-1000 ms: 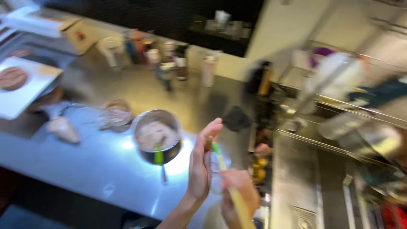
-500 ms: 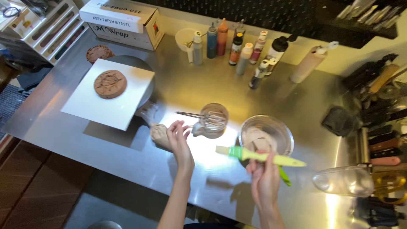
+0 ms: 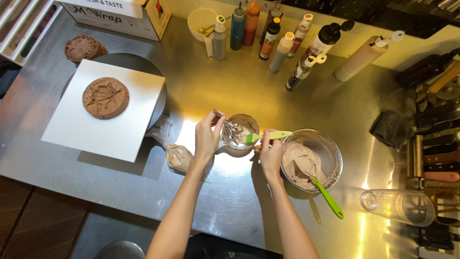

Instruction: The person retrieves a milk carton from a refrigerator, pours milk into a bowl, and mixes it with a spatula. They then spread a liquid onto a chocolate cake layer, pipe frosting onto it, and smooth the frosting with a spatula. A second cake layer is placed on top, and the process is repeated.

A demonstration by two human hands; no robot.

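Note:
My left hand (image 3: 207, 136) grips the rim of a small glass bowl (image 3: 239, 133) that holds a metal whisk (image 3: 229, 125). My right hand (image 3: 271, 152) holds a pastry brush with a yellow-green handle (image 3: 268, 136), its head dipped into that bowl. Right of it stands a steel bowl (image 3: 312, 159) of brown cream with a green-handled spatula (image 3: 325, 193) resting in it. A filled piping bag (image 3: 179, 158) lies left of my left wrist.
A round chocolate cake layer (image 3: 106, 98) sits on a white square board (image 3: 105, 109) on a turntable. Another layer (image 3: 84, 48) lies at the far left by a cardboard box (image 3: 120, 15). Squeeze bottles (image 3: 278, 36) line the back. A clear measuring jug (image 3: 397, 206) lies at right, knives (image 3: 436, 144) beyond.
The view has swung and closed in on the worktop. My left hand has taken hold of the small bowl, and my right hand has brought the brush from the steel bowl into it.

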